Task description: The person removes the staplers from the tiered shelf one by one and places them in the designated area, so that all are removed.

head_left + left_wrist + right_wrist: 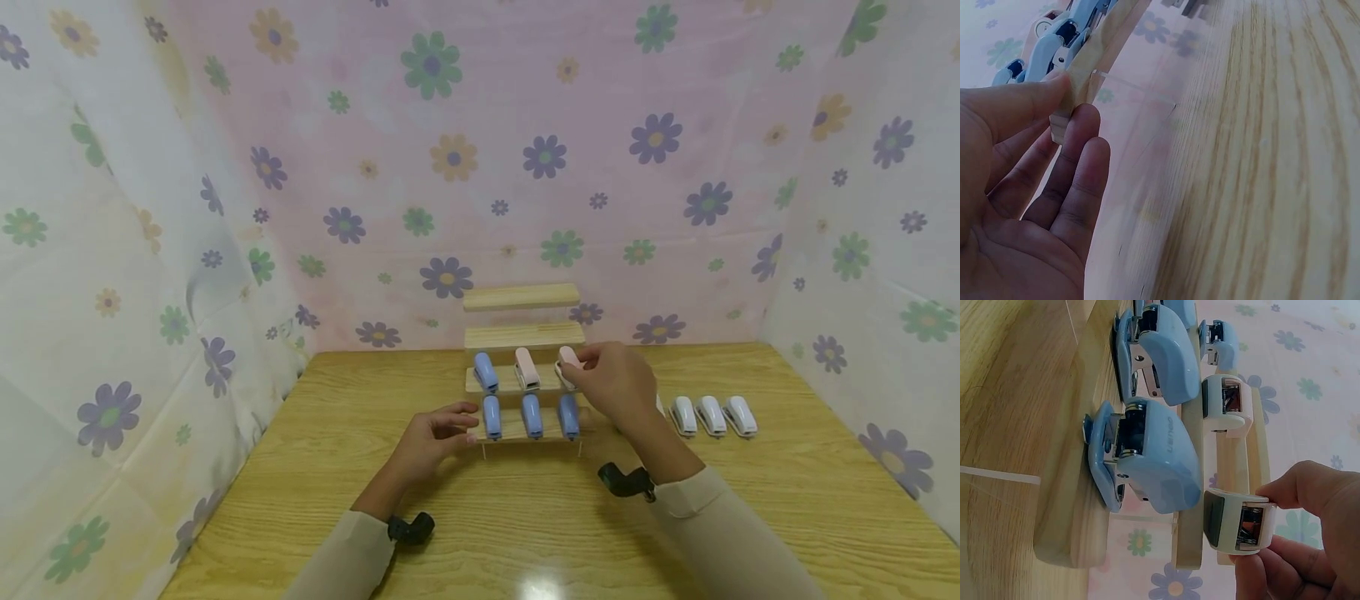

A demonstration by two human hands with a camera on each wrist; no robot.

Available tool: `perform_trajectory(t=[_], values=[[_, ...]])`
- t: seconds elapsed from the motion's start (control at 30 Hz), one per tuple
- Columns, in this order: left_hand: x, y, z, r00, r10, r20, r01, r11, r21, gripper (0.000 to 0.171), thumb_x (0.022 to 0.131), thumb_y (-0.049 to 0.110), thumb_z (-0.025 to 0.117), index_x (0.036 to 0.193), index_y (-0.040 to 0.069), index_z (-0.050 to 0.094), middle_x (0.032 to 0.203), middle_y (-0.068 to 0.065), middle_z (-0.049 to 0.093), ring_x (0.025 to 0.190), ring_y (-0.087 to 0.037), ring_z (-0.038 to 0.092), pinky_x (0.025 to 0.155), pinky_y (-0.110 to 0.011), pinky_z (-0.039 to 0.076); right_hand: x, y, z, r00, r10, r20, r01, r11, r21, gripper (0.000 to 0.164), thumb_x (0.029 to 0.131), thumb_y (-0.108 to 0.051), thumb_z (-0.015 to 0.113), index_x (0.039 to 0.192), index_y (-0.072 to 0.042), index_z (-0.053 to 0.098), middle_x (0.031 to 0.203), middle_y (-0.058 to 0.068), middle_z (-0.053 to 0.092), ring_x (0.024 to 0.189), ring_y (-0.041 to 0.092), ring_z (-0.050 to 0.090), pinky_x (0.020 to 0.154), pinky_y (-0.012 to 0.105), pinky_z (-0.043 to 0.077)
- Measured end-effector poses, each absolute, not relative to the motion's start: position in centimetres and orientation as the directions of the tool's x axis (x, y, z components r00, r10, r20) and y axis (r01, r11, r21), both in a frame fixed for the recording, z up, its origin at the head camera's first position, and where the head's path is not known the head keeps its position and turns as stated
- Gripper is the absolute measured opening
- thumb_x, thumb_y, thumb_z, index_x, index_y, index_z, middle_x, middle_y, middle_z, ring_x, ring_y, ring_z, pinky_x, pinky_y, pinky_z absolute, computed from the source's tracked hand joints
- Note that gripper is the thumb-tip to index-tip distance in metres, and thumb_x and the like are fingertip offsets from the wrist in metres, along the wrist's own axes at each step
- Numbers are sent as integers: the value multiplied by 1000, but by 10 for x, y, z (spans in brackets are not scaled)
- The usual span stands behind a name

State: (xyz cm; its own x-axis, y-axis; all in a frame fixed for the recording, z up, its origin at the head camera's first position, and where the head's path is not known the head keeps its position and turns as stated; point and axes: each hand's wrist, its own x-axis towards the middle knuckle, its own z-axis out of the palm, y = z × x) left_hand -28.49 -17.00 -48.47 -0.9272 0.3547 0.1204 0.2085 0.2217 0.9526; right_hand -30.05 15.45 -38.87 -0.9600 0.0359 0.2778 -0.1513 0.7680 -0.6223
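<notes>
A tiered wooden display rack (522,337) stands on the table. My right hand (617,385) pinches a pale pink mini stapler (1241,520) between thumb and fingers, at the right end of the second tier from the bottom. Left of it on that tier sit another pink stapler (527,368) and a blue stapler (485,372). On the lowest tier three blue staplers (532,415) stand in a row. My left hand (429,446) grips the left end of the lowest board (1079,87), thumb on top and fingers beneath.
Several white staplers (711,416) stand in a row on the table to the right, one partly hidden behind my right hand. The upper two boards (522,297) of the rack bear nothing. Flowered cloth (495,167) hangs behind and at both sides.
</notes>
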Motion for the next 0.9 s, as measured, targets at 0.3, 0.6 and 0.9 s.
perform_trajectory(t=[0.3,0.6,0.9], values=[[-286,-171,-487,-921,367,130,223,225,948,28,93,18,79,120,12,78,148,-6,60,119,-29,68,87,-24,59,-288,165,-393,-930,28,368,-212,775,-595,34,91,-44,74,108,-15,81,96,6,78,79,21,69,57,31,50],[-286,-171,-486,-923,364,125,218,226,949,27,93,19,79,120,12,78,148,-5,60,117,-29,68,87,-23,59,-269,180,-390,-949,49,312,-151,797,-585,34,92,-48,72,109,-19,79,98,5,77,84,22,70,56,30,49],[-286,-171,-486,-925,355,133,228,242,943,27,93,20,80,119,12,78,147,-5,61,115,-27,69,86,-23,58,-254,198,-390,-962,46,270,-122,811,-573,43,93,-52,72,114,-15,78,102,9,78,80,22,71,52,31,48]])
